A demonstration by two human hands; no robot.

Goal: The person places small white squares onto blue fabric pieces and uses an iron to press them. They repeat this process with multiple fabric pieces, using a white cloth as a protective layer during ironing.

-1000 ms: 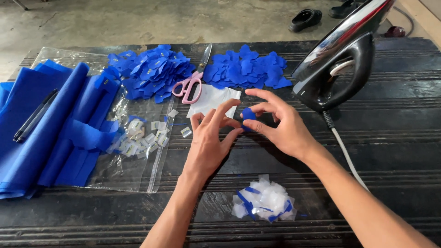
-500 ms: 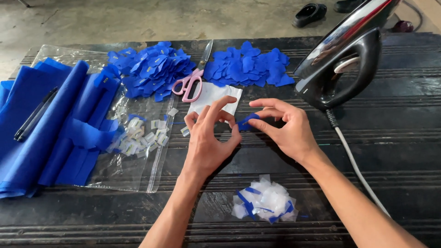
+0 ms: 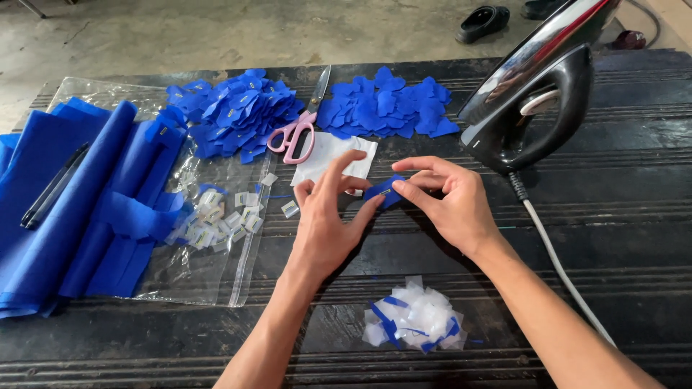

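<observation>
Blue fabric is filling much of this head-camera view of a dark, ridged worktable [image 3: 620, 216]. Both of the person's hands are meeting near the middle. The right hand [image 3: 447, 205] is pinching a small blue fabric piece [image 3: 386, 191] between thumb and fingertips, holding it just above the tabletop. The left hand [image 3: 324, 216] is touching the same piece at its near edge with the thumb, while the index finger is lifting up and away, the other fingers loosely spread. Holding it from both sides seems to be keeping the tiny piece steady for close work.

Behind the hands, a white paper sheet [image 3: 324, 155] is lying flat, with pink-handled scissors [image 3: 295, 133] resting between two heaps of blue cut pieces [image 3: 238, 112] and [image 3: 389, 108]. To the left, folded blue cloth [image 3: 79, 209] is lying beside a clear plastic bag [image 3: 209, 245] scattered with small pale tags. A black iron [image 3: 537, 108] is standing at the right, its cord trailing down. White and blue scraps [image 3: 414, 324] are piled near the front edge.

Compared with half a second ago, the hands have shifted slightly, and the left index finger is now raised higher.
</observation>
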